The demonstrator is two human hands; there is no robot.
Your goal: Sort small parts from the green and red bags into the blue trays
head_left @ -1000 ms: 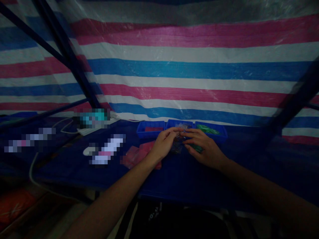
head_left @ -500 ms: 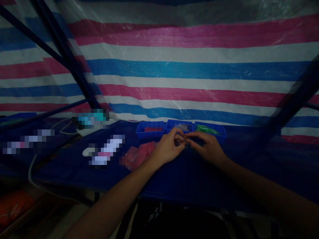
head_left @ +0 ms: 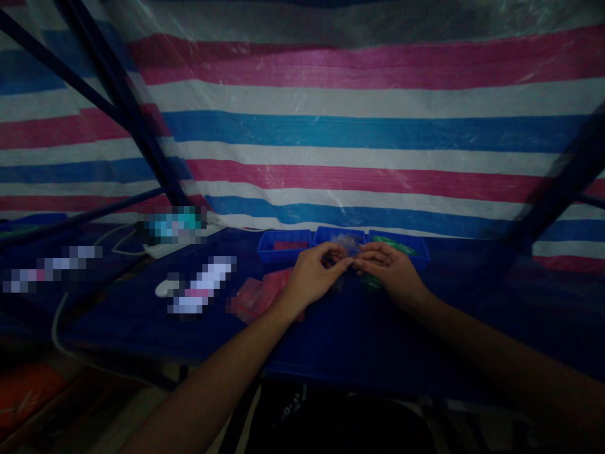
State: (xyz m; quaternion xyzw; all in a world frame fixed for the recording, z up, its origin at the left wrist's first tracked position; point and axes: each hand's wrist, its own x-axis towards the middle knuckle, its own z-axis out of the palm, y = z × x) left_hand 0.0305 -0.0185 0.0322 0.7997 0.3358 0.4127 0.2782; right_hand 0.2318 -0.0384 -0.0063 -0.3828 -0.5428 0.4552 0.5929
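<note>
My left hand (head_left: 314,275) and my right hand (head_left: 390,268) meet fingertip to fingertip over the dark blue table (head_left: 331,340), just in front of the middle blue tray (head_left: 339,238). Both pinch something small between them; it is too dim to name. A green piece (head_left: 371,282) lies on the table under my right hand. A heap of pink packets (head_left: 265,293) lies just left of my left wrist.
Three small blue trays stand in a row at the table's back: the left one (head_left: 283,246) holds red pieces, the right one (head_left: 401,246) green pieces. A white power strip (head_left: 165,249) and cable lie at the left. A striped tarp (head_left: 331,126) hangs behind, with dark poles crossing.
Both hands have drawn together and shifted slightly toward the trays; the fingertips now touch in a pinch. The green piece shows below my right hand.
</note>
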